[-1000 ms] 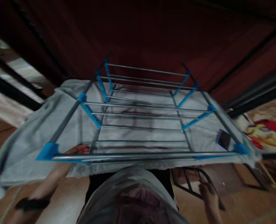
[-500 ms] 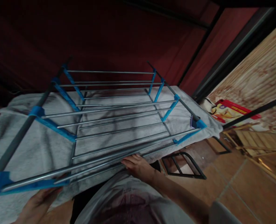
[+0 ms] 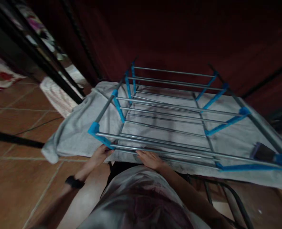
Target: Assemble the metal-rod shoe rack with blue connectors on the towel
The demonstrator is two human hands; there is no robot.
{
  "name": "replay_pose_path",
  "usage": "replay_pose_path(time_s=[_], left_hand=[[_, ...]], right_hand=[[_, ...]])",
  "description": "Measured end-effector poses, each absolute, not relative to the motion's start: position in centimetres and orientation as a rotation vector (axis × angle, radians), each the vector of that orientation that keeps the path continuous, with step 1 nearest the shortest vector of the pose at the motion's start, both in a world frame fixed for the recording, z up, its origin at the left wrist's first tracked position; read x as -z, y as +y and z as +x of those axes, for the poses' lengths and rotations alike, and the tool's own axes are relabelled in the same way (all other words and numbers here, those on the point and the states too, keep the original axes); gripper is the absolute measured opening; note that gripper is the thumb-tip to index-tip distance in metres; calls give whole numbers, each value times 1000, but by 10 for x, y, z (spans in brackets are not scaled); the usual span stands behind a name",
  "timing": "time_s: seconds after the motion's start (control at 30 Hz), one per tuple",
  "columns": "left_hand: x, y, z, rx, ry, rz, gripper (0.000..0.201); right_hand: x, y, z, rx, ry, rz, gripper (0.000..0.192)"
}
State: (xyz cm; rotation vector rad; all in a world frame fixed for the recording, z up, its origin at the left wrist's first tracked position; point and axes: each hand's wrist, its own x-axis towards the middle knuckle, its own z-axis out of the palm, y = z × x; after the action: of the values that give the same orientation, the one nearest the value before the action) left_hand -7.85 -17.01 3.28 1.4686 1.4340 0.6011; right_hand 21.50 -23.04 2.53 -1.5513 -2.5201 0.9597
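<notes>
Left hand (image 3: 102, 153), black band at the wrist, sits at approx 8 o'clock of the steel-rod drying rack with blue plastic joints (image 3: 169, 117) — fingers curled up under the near rail by the near-left blue corner joint (image 3: 93, 128). Looks like a grip on the rail/cloth edge, but blur hides the fingertips, so can't tell for sure.

Right hand (image 3: 150, 159) at approx 6 o'clock, palm down, fingers spread flat and loose on the near edge just under the front rods — resting, not clasping anything.

Rack lies over a pale grey cloth (image 3: 74, 136), which drapes a low surface; the cloth's left corner hangs off at 9 o'clock over the brown tile floor (image 3: 19, 178). Far right, approx 4 o'clock, a small dark flat object (image 3: 262, 152) lies on the cloth just beside the near-right blue joint — can't make out what it is.

Risks, as a judgement: both hands are bunched left of centre, so the right end could dip or swing if the rack is lifted. Cloth could drag w/ the rails and tip the dark object off. Fingers under the rods could get pinched.
</notes>
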Motion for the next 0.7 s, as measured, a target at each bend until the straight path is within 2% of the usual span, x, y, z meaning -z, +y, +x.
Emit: replay_pose_path(time_s=[0.17,0.7], left_hand=[[-22,-180,-78,-715,1399,1530,20],[-9,-197,-74,-801,1247,1507,20]], right_hand=[[-26,-231,213,-985,-2496,-1607,44],[-13,-244,223,-550,-2568,-1537,42]])
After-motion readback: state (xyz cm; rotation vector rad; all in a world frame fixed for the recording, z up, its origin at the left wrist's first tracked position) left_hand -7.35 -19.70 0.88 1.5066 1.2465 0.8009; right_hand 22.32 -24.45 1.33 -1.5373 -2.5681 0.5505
